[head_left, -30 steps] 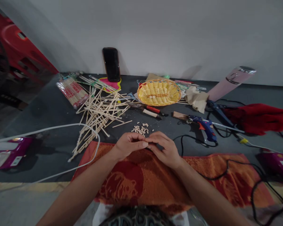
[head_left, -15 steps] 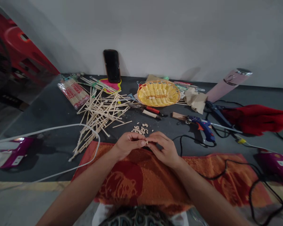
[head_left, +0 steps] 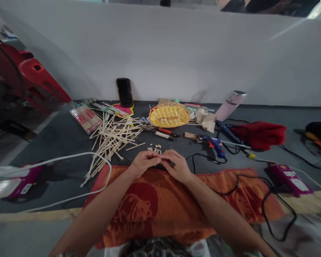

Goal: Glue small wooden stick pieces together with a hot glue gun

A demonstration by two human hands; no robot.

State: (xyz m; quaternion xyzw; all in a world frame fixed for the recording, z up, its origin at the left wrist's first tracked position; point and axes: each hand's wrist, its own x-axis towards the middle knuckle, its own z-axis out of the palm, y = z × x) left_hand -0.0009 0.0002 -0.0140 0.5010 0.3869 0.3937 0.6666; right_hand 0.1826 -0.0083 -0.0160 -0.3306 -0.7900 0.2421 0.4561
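My left hand [head_left: 146, 162] and my right hand [head_left: 176, 165] meet at the fingertips over the near edge of an orange towel [head_left: 176, 200]. Both are closed in a pinch around a tiny piece of cut wooden stick, which the fingers now hide. Just beyond the fingertips lies a small heap of short cut stick pieces [head_left: 157, 147] on the dark table [head_left: 69, 153]. Farther off stands a yellow woven basket [head_left: 155, 123] with a few small pale bits in it. Long thin wooden sticks [head_left: 112, 137] are strewn to the left.
Cutters with red and white handles [head_left: 164, 132] lie before the basket. On the right are a blue glue gun [head_left: 212, 142], a red cloth [head_left: 262, 135], a pink flask [head_left: 230, 106] and a purple power block [head_left: 289, 180]. Cables cross both sides. A phone [head_left: 124, 92] leans on the wall.
The camera view has tilted up and shifted right. My hands stay together at the fingertips; the pale stick piece visible between them before is now covered by the fingers.
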